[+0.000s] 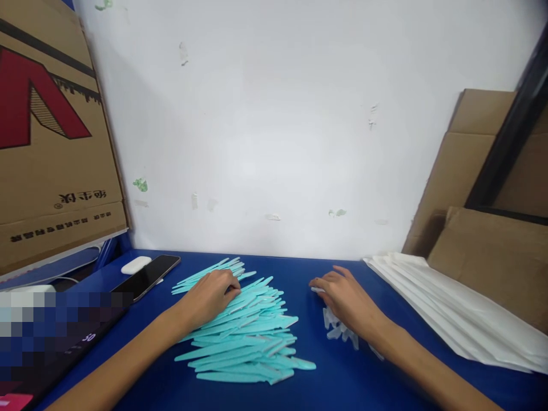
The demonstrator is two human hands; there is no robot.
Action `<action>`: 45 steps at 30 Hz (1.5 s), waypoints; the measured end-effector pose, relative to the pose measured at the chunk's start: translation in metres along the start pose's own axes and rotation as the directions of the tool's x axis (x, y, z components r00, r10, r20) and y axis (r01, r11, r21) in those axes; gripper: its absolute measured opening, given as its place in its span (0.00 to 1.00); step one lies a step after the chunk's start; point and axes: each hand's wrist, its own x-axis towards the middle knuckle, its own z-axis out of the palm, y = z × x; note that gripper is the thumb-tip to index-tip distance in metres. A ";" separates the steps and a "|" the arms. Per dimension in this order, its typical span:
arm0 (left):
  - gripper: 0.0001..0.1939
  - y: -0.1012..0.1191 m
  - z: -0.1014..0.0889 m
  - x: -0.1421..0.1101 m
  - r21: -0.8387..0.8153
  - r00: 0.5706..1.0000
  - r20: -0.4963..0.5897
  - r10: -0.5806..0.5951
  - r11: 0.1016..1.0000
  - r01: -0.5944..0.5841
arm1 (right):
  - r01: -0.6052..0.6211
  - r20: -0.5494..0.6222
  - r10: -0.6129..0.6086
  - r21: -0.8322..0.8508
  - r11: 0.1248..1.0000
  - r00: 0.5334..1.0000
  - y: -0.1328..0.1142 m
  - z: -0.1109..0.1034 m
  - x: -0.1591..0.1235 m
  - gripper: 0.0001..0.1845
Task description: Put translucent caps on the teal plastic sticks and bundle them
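A heap of thin, tapered teal strips (244,351) lies on the blue table, most pointing left to right. My left hand (212,299) rests on the upper part of this heap, its fingers curled toward the thumb; whatever is between them is hidden. To the right, my right hand (345,294) is bent over a small group of translucent plastic pieces (340,331). A small whitish translucent piece (317,290) shows at its fingertips, pinched there. The palm and forearm cover part of the plastic pieces.
A phone (154,274) and a white earbud case (136,265) lie at the back left. White flat bags or sheets (454,314) are stacked at the right. Cardboard boxes (55,171) stand at the left, with more cardboard (492,257) at the right. A white wall (265,131) closes the back.
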 end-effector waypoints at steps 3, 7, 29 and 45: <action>0.14 0.000 0.002 -0.001 0.021 1.000 -0.012 -0.006 1.000 0.006 | 0.033 -0.026 -0.032 0.026 0.999 0.999 -0.003 -0.004 0.001 0.19; 0.13 -0.003 0.006 -0.001 0.036 0.999 -0.034 -0.029 0.999 0.030 | 0.038 -0.090 -0.028 0.109 0.993 0.996 -0.011 -0.011 0.003 0.17; 0.12 0.049 -0.005 -0.013 -0.133 0.986 -0.091 0.141 0.979 -0.152 | 0.007 -0.223 0.211 0.701 0.713 0.952 -0.043 -0.014 0.004 0.07; 0.09 0.061 0.004 -0.021 -0.263 0.971 -0.111 0.210 0.937 -0.232 | 0.094 -0.278 0.143 0.689 0.718 0.950 -0.060 -0.020 -0.001 0.06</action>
